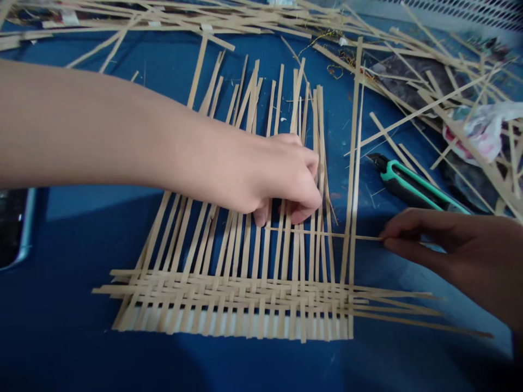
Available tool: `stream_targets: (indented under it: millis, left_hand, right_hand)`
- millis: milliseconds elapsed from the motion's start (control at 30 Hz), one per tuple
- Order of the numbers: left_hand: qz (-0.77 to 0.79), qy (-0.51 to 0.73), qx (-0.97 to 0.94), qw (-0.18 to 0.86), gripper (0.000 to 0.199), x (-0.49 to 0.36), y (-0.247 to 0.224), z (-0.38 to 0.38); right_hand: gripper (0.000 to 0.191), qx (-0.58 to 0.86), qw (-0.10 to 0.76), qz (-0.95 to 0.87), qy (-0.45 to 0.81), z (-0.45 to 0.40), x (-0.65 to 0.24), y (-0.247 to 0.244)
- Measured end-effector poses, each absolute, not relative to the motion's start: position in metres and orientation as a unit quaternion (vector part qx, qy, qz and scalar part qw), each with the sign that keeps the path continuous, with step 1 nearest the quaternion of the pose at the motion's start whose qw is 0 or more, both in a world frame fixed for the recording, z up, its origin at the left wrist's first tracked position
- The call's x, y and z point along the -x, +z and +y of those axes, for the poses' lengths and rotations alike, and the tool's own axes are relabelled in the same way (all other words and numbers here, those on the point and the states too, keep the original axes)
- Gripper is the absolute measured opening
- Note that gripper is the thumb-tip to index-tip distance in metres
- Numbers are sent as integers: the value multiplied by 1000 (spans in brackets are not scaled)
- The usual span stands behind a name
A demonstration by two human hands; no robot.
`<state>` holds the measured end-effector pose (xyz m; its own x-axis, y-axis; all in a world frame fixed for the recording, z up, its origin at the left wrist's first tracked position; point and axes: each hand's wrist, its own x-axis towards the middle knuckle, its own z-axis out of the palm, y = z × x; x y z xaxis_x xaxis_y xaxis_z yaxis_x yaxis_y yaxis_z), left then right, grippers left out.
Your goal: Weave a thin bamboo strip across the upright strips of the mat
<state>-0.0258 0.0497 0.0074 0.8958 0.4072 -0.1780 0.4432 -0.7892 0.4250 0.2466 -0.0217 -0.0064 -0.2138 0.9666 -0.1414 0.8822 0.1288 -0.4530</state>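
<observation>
A flat woven mat of pale bamboo strips [229, 294] lies on the blue table top [81, 316], with several crosswise strips woven through its near part. Its long upright strips fan out toward the far side. My left hand [278, 177] reaches in from the left, its curled fingers gripping among the upright strips [269, 109]. My right hand [449, 250] pinches the end of a thin crosswise strip [318, 233] between thumb and fingers. That strip runs over and under the uprights, above the woven band. A utility knife [412, 185] with a green-and-black handle lies just beyond my right hand.
Loose bamboo strips [429, 92] are heaped across the far side and right. A crumpled plastic bag [484, 130] and dark cloth [412, 81] lie among them. A dark object with a metal edge [12, 228] sits at the left edge, and grey mesh [449, 8] shows at top right.
</observation>
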Motion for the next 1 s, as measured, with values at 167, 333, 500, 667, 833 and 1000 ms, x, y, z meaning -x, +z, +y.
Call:
stream_targets:
  millis: [167,333,500,667,833,1000]
  left_hand:
    - [152,-84,-956,236,45,29,8,58]
    - [145,-60,-959,236,41,30,4,61]
    - [103,-13,-973,205,38,31,7,55]
    - [131,30,-978,160,34,43,18,46]
    - [120,-25,-978,169,33,62,25,43]
    - [116,-48,-982,141,34,64,23,37]
  right_hand:
    - [34,616,104,-748,222,-21,-242,-6]
    - [29,615,125,-746,224,-23,-235,-6]
    - [27,597,131,-757,231,-26,-231,-5]
    - [24,578,134,-770,234,-29,-234,-6]
    - [26,582,124,-772,225,-31,-245,-14]
    - [30,616,127,-751,201,-33,-253,-20]
